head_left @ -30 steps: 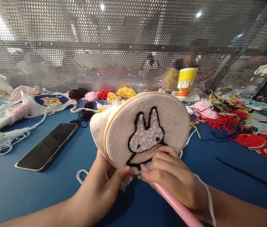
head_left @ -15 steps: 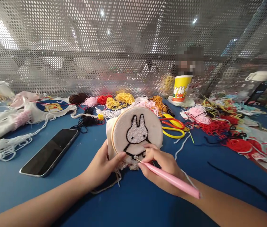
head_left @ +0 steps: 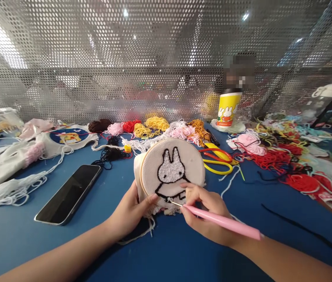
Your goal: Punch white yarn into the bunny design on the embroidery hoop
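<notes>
A round embroidery hoop [head_left: 193, 164] is tilted up above the blue table, its pale cloth bearing a black-outlined rabbit [head_left: 171, 168] with a white looped head. My left hand [head_left: 135, 207] grips the hoop's lower left edge, thumb on the front of the cloth. Between the fingers of my right hand [head_left: 208, 211] is a pink punch needle [head_left: 224, 222], its metal tip at the cloth near the rabbit's lower outline. White yarn trails behind the right hand, and loose strands hang below the hoop.
A black phone [head_left: 67, 196] lies at the left. Beyond the hoop are yarn bundles [head_left: 157, 123], yellow-handled scissors [head_left: 220, 166] and a yellow rabbit cup [head_left: 229, 109]. Red yarn [head_left: 307, 183] and a black strand [head_left: 304, 229] lie on the right, a second hoop [head_left: 69, 136] at the back left.
The whole view has shifted slightly. The pink needle's handle lies a little flatter and further right, with more of its metal tip showing in front of the cloth. Both hands keep their hold.
</notes>
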The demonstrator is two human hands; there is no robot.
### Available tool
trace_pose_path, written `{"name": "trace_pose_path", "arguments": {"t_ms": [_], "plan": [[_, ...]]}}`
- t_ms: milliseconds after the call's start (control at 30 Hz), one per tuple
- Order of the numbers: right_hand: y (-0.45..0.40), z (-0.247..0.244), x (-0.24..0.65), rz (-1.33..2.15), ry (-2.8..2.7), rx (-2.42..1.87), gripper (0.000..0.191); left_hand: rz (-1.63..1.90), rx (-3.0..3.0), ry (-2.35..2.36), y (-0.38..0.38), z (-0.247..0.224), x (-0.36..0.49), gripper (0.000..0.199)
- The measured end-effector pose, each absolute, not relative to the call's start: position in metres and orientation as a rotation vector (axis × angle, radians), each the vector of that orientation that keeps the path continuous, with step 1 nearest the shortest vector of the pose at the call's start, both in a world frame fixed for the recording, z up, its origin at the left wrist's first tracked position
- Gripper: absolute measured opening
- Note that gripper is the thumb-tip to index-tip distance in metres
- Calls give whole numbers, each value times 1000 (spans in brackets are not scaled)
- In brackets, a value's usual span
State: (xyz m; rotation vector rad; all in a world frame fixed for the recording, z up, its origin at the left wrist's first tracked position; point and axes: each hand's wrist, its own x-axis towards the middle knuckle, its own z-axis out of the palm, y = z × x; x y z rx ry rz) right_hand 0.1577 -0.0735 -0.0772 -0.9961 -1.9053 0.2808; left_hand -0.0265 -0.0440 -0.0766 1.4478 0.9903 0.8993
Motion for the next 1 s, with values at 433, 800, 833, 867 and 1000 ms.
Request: {"name": "trace_pose_path", "arguments": {"t_ms": [433, 800, 833, 867, 1000], "plan": [[-70, -66, 162, 279, -2043, -918, 11, 881, 1414, 954, -43, -79, -27, 42], [-73, -60, 165, 244, -2082, -808, 14, 850, 1445, 1012, -43, -77, -28, 44], [-73, -60, 165, 239, -2083, -808, 14, 849, 1448, 1015, -44, -77, -28, 44], [-72, -60, 165, 237, -2086, -812, 14, 845, 1449, 1019, -44, -77, -28, 44], [-71, -59, 166, 261, -2078, -849, 11, 828, 1446, 1038, -44, -79, -28, 43]]}}
